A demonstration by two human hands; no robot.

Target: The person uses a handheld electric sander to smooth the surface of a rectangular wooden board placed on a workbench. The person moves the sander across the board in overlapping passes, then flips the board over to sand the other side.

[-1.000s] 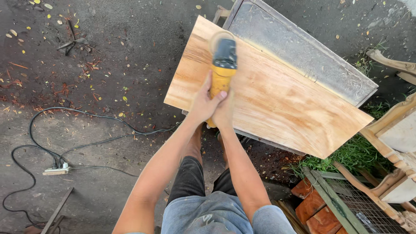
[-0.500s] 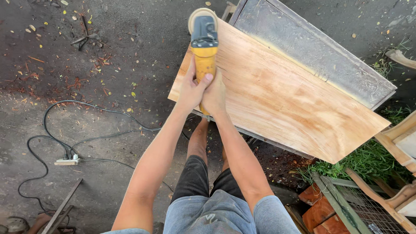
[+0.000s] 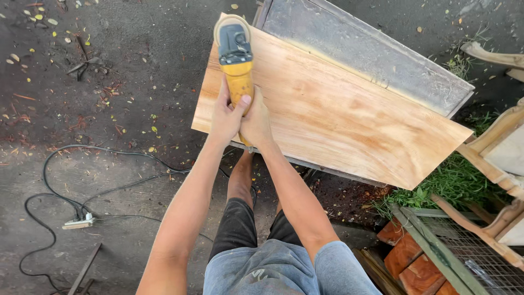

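Moved from mid-board to the far left corner of the plywood board [image 3: 333, 109]: yellow sander [image 3: 236, 54], gripped by left hand [image 3: 226, 117] and right hand [image 3: 255, 123], fingers closed. Sanding step probably; next, steady pass along the edge.

both arms reach straight up the middle of the frame, nearly parallel. left hand [image 3: 225, 117] and right hand [image 3: 255, 123] sit side by side, fingers curled closed.

Bare board [image 3: 349, 120] lies open rightward; grey frame [image 3: 365, 52] borders its far edge.
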